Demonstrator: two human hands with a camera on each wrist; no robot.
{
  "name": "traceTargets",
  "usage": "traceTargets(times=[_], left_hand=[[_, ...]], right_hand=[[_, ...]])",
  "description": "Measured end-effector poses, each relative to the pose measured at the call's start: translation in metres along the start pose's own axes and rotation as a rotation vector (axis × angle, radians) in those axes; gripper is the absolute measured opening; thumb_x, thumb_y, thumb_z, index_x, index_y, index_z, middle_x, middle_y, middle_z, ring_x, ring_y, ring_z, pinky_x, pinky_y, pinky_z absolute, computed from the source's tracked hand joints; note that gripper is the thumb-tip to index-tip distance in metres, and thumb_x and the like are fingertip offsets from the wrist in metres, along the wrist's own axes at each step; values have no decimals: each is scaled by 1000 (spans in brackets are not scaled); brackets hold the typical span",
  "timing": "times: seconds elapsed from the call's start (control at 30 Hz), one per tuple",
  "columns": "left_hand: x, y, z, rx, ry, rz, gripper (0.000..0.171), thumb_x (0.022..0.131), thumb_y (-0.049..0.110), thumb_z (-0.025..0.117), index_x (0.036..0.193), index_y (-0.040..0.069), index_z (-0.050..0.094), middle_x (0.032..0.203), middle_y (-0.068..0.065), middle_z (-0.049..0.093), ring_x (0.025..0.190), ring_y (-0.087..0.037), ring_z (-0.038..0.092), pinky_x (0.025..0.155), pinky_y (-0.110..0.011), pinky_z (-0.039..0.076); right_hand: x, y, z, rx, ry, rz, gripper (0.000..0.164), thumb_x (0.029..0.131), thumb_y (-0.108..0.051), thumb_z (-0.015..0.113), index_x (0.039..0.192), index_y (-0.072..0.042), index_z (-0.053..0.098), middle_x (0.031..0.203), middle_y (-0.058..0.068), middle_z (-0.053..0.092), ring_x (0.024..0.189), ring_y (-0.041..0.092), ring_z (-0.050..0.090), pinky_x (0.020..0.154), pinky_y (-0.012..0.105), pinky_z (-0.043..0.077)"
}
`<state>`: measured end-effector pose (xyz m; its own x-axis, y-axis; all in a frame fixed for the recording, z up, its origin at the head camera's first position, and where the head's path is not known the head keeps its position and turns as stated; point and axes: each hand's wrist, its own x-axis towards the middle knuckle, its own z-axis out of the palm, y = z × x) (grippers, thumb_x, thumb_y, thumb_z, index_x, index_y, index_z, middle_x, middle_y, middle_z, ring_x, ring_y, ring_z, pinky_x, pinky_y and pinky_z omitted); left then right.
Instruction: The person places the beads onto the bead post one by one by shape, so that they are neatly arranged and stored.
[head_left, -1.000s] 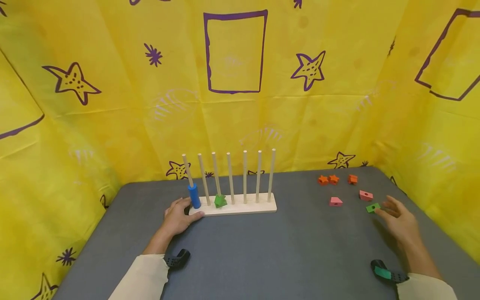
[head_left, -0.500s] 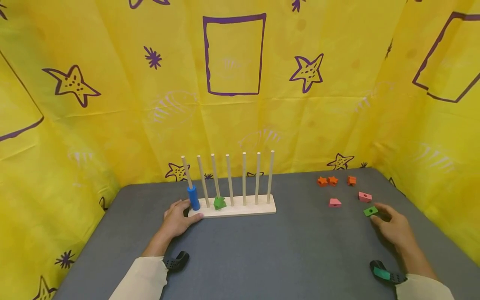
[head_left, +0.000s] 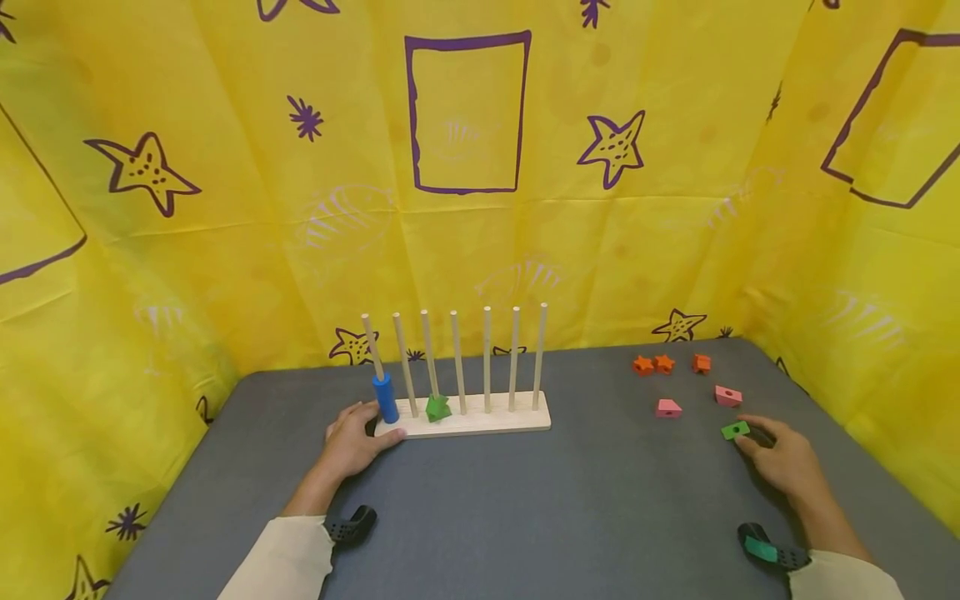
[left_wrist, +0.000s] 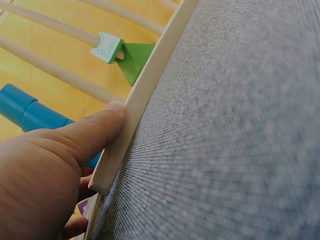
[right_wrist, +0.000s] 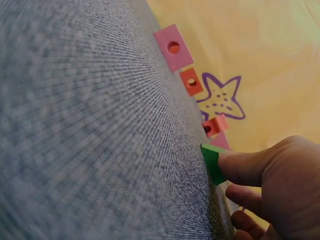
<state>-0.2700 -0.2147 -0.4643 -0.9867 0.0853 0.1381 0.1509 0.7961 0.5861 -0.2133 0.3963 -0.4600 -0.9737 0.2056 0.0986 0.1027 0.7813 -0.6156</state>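
Note:
My left hand (head_left: 351,442) grips the left end of a pale wooden peg stand (head_left: 495,423), its thumb (left_wrist: 102,127) lying along the front edge in the left wrist view. Blue cylinder pieces (head_left: 386,400) sit stacked on the leftmost peg. Two green blocks (head_left: 437,408) are threaded on the third peg; the left wrist view shows a triangular green piece (left_wrist: 134,62) at the base. At the right, my right hand (head_left: 783,454) pinches a small green block (head_left: 735,431) with a hole, close over the table. In the right wrist view, its thumb presses the green block (right_wrist: 212,162).
Two pink blocks with holes, a left one (head_left: 668,408) and a right one (head_left: 727,396), lie beyond the right hand. Orange star pieces (head_left: 652,365) and another orange piece (head_left: 701,363) are farther back. A yellow patterned cloth (head_left: 465,275) surrounds the grey table (head_left: 540,517).
My right hand has closed its fingers on the green block and drawn it slightly left and nearer. The left hand stays on the peg stand.

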Motion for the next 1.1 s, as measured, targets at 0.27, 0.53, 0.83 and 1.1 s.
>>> traceTargets(times=[0.27,0.53,0.83,1.1], left_hand=[[-1,-1,0,3,1,-3,71,85,40,73,136,-4,51,138,-24,48,136,-46,23,102,-65,10],[-2,-1,0,5,3,-1,71,85,41,73,136,-4,51,138,-24,48,136,-46,23,102,-65,11],[-1,0,0,-2,9,10,70,85,40,74,136,-3,52,138,-24,48,136,-46,23,102,-65,11],[-1,-1,0,-5,10,11,69,85,39,74,136,-3,52,138,-24,48,136,-46,23,102,-66,11]], right_hand=[[-3,-4,3,134,160,112,54,90,-44,65,112,5,59,110,27,61,94,36,53,68,38,43],[-5,-10,0,317,187,111,48,90,-45,65,114,-4,59,85,-7,66,73,5,58,58,20,47],[-2,-22,-2,1137,54,87,23,87,-3,70,108,-12,72,87,2,68,74,20,71,66,32,55],[-3,-36,-11,1277,-14,13,20,93,-7,64,107,-14,76,96,-1,67,78,17,68,71,26,54]])
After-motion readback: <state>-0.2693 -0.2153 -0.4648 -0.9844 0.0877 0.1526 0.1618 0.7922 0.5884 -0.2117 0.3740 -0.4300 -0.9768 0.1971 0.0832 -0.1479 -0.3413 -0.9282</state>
